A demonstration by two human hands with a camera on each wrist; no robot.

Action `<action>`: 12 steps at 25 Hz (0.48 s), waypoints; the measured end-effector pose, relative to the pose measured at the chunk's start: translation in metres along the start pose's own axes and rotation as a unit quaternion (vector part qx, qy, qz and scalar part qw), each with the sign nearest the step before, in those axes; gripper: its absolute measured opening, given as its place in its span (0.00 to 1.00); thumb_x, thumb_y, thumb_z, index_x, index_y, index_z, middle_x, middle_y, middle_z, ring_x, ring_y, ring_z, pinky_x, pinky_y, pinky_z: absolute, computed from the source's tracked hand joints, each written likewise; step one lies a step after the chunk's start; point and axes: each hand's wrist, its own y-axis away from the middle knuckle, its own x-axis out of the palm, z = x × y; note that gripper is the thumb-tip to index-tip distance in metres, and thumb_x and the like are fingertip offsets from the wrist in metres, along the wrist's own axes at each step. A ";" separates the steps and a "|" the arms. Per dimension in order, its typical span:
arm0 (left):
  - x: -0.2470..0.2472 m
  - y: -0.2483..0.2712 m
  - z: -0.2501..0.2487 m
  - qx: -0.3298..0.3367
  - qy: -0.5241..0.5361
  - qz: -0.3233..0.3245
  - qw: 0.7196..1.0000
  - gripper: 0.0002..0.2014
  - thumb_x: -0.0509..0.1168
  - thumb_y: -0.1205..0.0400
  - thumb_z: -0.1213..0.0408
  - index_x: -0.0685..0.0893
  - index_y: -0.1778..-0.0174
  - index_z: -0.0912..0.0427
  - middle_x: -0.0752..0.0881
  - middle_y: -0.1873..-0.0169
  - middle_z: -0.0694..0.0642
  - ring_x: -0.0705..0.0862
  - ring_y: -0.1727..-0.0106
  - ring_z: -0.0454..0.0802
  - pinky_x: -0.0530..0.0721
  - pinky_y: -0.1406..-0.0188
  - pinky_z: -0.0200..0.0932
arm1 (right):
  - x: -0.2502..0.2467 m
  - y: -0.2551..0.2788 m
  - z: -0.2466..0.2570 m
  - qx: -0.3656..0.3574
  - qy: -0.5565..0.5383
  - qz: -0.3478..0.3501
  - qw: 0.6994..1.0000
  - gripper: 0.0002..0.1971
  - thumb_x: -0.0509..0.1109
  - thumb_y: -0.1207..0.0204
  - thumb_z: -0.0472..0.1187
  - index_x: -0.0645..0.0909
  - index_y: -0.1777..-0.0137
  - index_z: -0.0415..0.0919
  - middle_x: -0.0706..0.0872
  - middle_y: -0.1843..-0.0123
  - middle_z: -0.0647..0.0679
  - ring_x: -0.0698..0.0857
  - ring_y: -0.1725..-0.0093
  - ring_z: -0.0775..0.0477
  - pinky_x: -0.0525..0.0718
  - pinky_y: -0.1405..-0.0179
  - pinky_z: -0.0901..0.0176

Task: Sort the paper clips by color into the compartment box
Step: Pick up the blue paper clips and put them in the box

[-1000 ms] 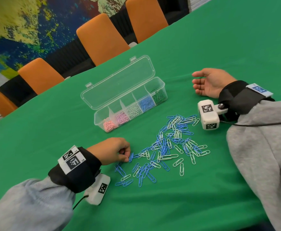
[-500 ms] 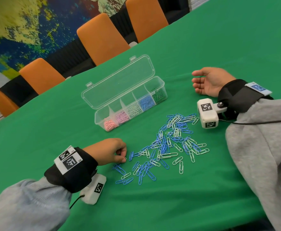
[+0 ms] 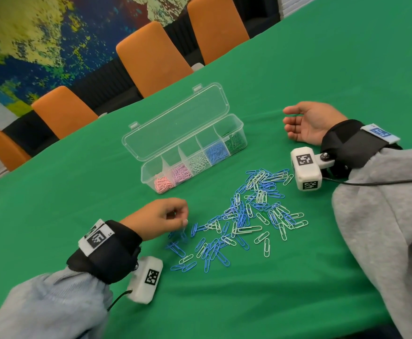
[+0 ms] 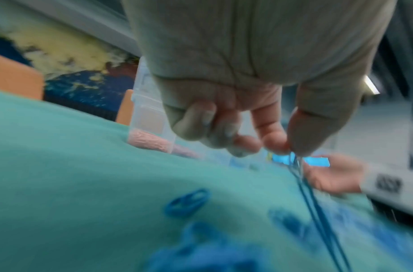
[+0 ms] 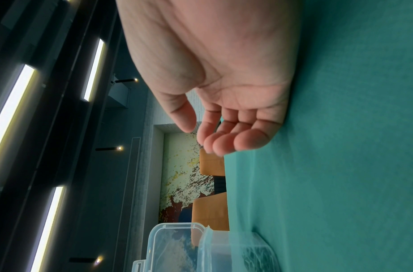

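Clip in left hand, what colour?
Blue clip, pinched by the left hand; clearest in left wrist view.

I sit in what looks like a meeting room in an office. The long surface (image 3: 322, 69) in front of me is covered with green cloth, and a row of orange chairs (image 3: 151, 57) stands along its far side, all of the same kind. Behind them the wall carries a big painted mural (image 3: 41, 40) in yellow, blue and dark red. On the ceiling I see long light strips (image 5: 12, 110) and small spot lamps (image 5: 119, 148).
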 end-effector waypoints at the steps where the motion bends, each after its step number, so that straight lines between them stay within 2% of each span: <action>1: -0.002 0.002 0.001 0.005 0.102 -0.051 0.993 0.07 0.69 0.30 0.55 0.76 0.69 0.49 0.74 0.74 0.43 0.68 0.73 0.37 0.69 0.71 0.31 | 0.000 0.000 0.000 0.000 -0.001 0.000 1.000 0.10 0.53 0.19 0.39 0.76 0.57 0.45 0.77 0.66 0.48 0.78 0.77 0.55 0.77 0.79 0.67; 2: -0.004 0.004 0.003 0.008 0.210 -0.102 0.972 0.08 0.70 0.34 0.55 0.78 0.70 0.51 0.74 0.75 0.43 0.68 0.75 0.38 0.68 0.74 0.30 | 0.000 0.000 0.000 0.001 -0.001 0.001 1.000 0.10 0.53 0.19 0.40 0.76 0.57 0.45 0.77 0.66 0.48 0.78 0.76 0.54 0.77 0.79 0.67; 4: -0.005 0.007 0.010 0.004 0.404 -0.169 0.899 0.11 0.77 0.41 0.58 0.80 0.73 0.53 0.76 0.73 0.48 0.68 0.77 0.40 0.67 0.78 0.31 | 0.000 0.000 0.001 0.000 0.001 0.001 1.000 0.10 0.53 0.19 0.39 0.75 0.57 0.45 0.76 0.65 0.48 0.77 0.74 0.53 0.77 0.79 0.66; 5: -0.003 0.009 0.014 0.008 0.478 -0.179 0.860 0.14 0.80 0.42 0.60 0.80 0.73 0.54 0.77 0.71 0.50 0.69 0.77 0.40 0.68 0.79 0.31 | 0.000 0.000 0.000 0.001 0.001 0.002 1.000 0.10 0.53 0.19 0.39 0.75 0.56 0.45 0.76 0.65 0.48 0.76 0.72 0.53 0.77 0.79 0.66; 6: 0.001 0.010 0.021 0.023 0.554 -0.163 0.816 0.13 0.80 0.38 0.61 0.79 0.71 0.57 0.79 0.69 0.53 0.72 0.75 0.42 0.70 0.78 0.33 | 0.000 0.000 0.000 0.000 0.002 0.003 1.000 0.10 0.52 0.18 0.39 0.75 0.56 0.44 0.76 0.65 0.48 0.76 0.72 0.52 0.77 0.79 0.66; 7: 0.004 0.011 0.026 0.047 0.632 -0.125 0.763 0.08 0.74 0.30 0.64 0.80 0.66 0.59 0.82 0.64 0.56 0.76 0.71 0.44 0.74 0.74 0.35 | -0.001 0.000 0.000 0.000 0.002 0.003 1.000 0.10 0.52 0.18 0.39 0.75 0.56 0.44 0.76 0.65 0.48 0.76 0.71 0.52 0.77 0.79 0.67; 8: 0.009 0.013 0.029 0.080 0.683 -0.094 0.720 0.04 0.63 0.20 0.67 0.80 0.58 0.63 0.83 0.56 0.60 0.80 0.64 0.49 0.78 0.66 0.38 | -0.001 0.000 0.000 0.001 0.002 0.004 1.000 0.10 0.52 0.18 0.39 0.75 0.56 0.44 0.76 0.65 0.48 0.76 0.71 0.52 0.77 0.79 0.67; 9: 0.009 0.018 0.032 0.064 0.667 -0.158 0.726 0.12 0.50 0.15 0.69 0.79 0.50 0.66 0.82 0.49 0.64 0.81 0.55 0.53 0.78 0.57 0.41 | -0.001 -0.001 0.001 0.001 0.003 0.004 1.000 0.10 0.52 0.18 0.39 0.75 0.56 0.44 0.76 0.65 0.48 0.76 0.71 0.52 0.77 0.79 0.67; 10: 0.011 0.023 0.037 0.051 0.659 -0.194 0.725 0.18 0.42 0.13 0.69 0.78 0.45 0.67 0.80 0.45 0.65 0.79 0.48 0.55 0.77 0.50 0.43 | -0.002 0.000 0.001 0.002 0.002 0.005 1.000 0.10 0.52 0.18 0.39 0.75 0.57 0.44 0.76 0.65 0.48 0.76 0.71 0.52 0.77 0.79 0.67; 11: 0.017 0.026 0.034 0.046 0.668 -0.180 0.720 0.20 0.40 0.13 0.69 0.78 0.43 0.69 0.80 0.45 0.65 0.79 0.45 0.56 0.77 0.46 0.44 | -0.002 0.000 0.001 0.002 0.002 0.006 1.000 0.10 0.53 0.18 0.39 0.75 0.57 0.44 0.76 0.65 0.48 0.76 0.71 0.52 0.77 0.79 0.66; 12: 0.024 0.027 0.028 0.025 0.691 -0.133 0.710 0.17 0.45 0.13 0.70 0.79 0.44 0.69 0.82 0.49 0.64 0.81 0.47 0.57 0.80 0.47 0.45 | -0.003 0.000 0.001 0.001 0.001 0.006 1.000 0.10 0.53 0.19 0.39 0.75 0.57 0.44 0.76 0.65 0.48 0.76 0.71 0.52 0.78 0.79 0.66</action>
